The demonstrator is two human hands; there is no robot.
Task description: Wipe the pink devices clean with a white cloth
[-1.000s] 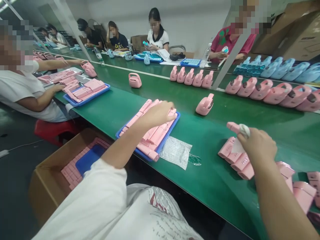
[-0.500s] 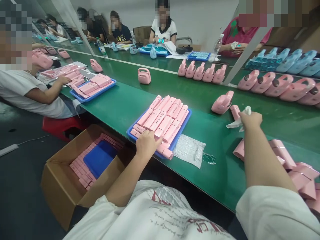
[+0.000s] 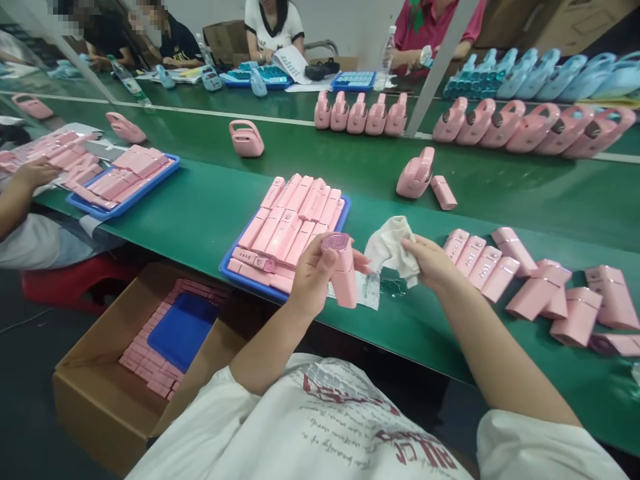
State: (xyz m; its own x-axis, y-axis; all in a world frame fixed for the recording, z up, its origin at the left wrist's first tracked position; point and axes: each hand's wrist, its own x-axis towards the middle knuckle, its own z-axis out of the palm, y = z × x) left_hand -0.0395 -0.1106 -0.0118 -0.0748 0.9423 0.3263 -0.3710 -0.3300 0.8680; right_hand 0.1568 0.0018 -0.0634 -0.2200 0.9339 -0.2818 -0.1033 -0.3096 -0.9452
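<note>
My left hand (image 3: 313,277) is closed around a pink rectangular device (image 3: 345,273), held tilted with its perforated end up. A white cloth (image 3: 393,250) hangs from the pinched fingers of my right hand (image 3: 427,263), just right of the device. Behind my left hand, a blue tray (image 3: 345,217) is loaded with stacked pink devices (image 3: 280,227). A clear bubble-wrap pouch (image 3: 369,290) lies on the table, partly hidden behind my hands. Further right, several pink devices (image 3: 537,290) lie loose, some of them side by side in a row.
An open cardboard box (image 3: 95,380) holding pink pieces and a blue tray (image 3: 185,330) stands lower left. Pink handled units (image 3: 510,127) line the green table's far side, blue ones (image 3: 555,73) behind. A co-worker's hand (image 3: 35,175) is at the left near another loaded tray (image 3: 170,167).
My left hand has come up from the tray with a pink device in it. My right hand has brought the cloth leftward from beside the far pink piece. The view has shifted right.
</note>
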